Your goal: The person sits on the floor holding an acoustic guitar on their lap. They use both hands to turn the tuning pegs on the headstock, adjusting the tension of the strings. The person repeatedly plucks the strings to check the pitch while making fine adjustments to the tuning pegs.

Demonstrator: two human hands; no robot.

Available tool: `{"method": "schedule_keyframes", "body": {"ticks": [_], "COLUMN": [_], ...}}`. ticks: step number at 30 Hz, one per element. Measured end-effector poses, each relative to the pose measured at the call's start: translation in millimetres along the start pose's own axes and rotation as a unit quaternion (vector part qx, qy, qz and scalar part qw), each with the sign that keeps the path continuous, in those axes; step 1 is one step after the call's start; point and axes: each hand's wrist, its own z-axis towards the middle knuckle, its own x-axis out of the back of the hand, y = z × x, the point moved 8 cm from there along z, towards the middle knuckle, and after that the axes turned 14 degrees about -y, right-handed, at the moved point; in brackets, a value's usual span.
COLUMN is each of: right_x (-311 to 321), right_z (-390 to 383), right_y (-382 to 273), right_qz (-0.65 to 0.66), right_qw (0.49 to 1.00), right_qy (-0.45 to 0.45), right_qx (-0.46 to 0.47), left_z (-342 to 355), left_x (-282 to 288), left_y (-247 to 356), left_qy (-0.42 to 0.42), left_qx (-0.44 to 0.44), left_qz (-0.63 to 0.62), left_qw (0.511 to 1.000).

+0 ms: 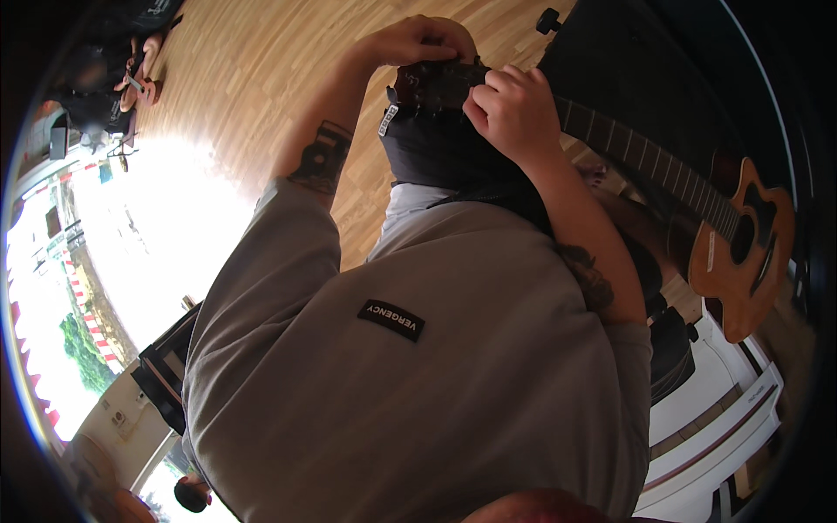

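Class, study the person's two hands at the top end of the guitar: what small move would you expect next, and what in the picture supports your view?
Probably a small turn of a tuning peg. Both the left hand and the right hand are closed around the dark headstock of the guitar, fingers curled at its edges, while neither hand is near the strings over the body. Which peg is gripped cannot be made out.

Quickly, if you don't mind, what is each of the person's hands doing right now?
Left hand: fingers closed over the far end of the guitar headstock.
Right hand: fingers curled shut on the headstock, by the neck.
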Motion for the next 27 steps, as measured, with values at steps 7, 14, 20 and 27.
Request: {"method": "schedule_keyframes", "body": {"ticks": [7, 14, 20, 27], "right_x": [-2.2, -1.2, -2.5, -1.7], "right_z": [-0.7, 0.1, 0.5, 0.4], "right_y": [0.6, -0.8, -1.2, -1.7], "right_qz": [-0.004, -0.018, -0.013, -0.011], "right_qw": [1.000, 1.000, 1.000, 1.000], "right_qy": [-0.001, 0.006, 0.015, 0.016], "right_qx": [-0.002, -0.001, 0.002, 0.001], "left_z": [8.2, 0.7, 7.0, 1.2], "left_x": [7.2, 3.5, 5.8, 6.9], "left_y": [-23.9, -9.2, -43.5, -55.9], "left_qy": [0.007, 0.059, 0.018, 0.018], "left_qx": [0.046, -0.002, 0.030, 0.090], "left_qz": [0.048, 0.014, 0.042, -0.001], "left_qw": [0.998, 0.998, 0.998, 0.996]}}
